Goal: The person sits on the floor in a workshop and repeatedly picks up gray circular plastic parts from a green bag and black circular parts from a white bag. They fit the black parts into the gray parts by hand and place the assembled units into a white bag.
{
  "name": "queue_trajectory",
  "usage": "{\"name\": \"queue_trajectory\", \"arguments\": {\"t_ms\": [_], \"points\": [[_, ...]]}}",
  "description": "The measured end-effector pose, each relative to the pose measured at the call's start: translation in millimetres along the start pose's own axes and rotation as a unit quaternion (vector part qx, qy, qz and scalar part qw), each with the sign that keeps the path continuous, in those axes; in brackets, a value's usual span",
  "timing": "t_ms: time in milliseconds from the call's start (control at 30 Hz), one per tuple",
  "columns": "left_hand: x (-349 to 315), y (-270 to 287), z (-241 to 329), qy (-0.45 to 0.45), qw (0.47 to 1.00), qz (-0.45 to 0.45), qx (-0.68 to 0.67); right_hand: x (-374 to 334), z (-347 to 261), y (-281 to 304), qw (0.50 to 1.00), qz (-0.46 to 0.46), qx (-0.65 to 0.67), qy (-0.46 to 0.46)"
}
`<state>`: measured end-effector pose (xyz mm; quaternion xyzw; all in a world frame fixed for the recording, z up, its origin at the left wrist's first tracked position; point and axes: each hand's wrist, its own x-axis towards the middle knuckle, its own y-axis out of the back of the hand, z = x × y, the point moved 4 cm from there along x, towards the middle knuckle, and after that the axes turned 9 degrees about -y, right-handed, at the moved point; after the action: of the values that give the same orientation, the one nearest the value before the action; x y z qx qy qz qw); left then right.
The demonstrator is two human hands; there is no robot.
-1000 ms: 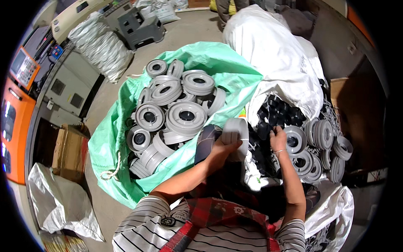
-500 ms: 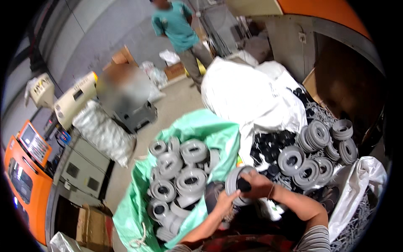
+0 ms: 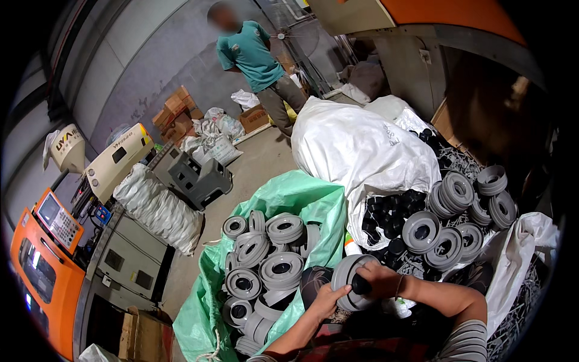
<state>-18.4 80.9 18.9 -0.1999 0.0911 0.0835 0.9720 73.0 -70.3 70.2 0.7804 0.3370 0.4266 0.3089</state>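
A round grey plastic fitting (image 3: 345,273) with a stepped rim is held tilted above my lap. My left hand (image 3: 327,300) grips its lower edge, thumb on the near side. At its middle, my right hand (image 3: 384,281) closes its fingers round a black plastic cap (image 3: 360,285); whether the cap is seated in the fitting I cannot tell. On my left a green sack (image 3: 205,289) holds many similar grey fittings (image 3: 281,269), several with black centres. To my right, more grey fittings (image 3: 420,231) lie beside loose black caps (image 3: 392,220).
A bulging white sack (image 3: 356,139) stands ahead, with another white sack (image 3: 512,265) at the right. Grey plastic scraps (image 3: 461,163) lie by the fittings. A person in a teal shirt (image 3: 253,57) stands farther off. An orange machine (image 3: 51,283), a grey step stool (image 3: 202,181) and cartons (image 3: 178,111) are leftward.
The view has shifted slightly, so most things sit lower in it. Both hands stay on the grey fitting and black cap, with the right hand's hold little altered.
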Motion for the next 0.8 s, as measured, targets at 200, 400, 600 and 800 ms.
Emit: {"name": "queue_trajectory", "arguments": {"t_ms": [200,400,600,800], "points": [[4,2,13,0.063,0.997,-0.012,-0.053,-4,-13,-2,0.989,0.019,-0.107,0.096],[-8,-12,18,-0.041,0.998,0.04,0.005,10,1,8,0.988,0.061,0.131,-0.061],[-21,-26,46,-0.324,0.847,-0.108,0.408,17,15,-20,0.619,-0.062,0.697,-0.357],[-35,-11,55,-0.293,0.798,-0.203,0.486,31,15,-23,0.707,-0.066,0.636,-0.303]]}}
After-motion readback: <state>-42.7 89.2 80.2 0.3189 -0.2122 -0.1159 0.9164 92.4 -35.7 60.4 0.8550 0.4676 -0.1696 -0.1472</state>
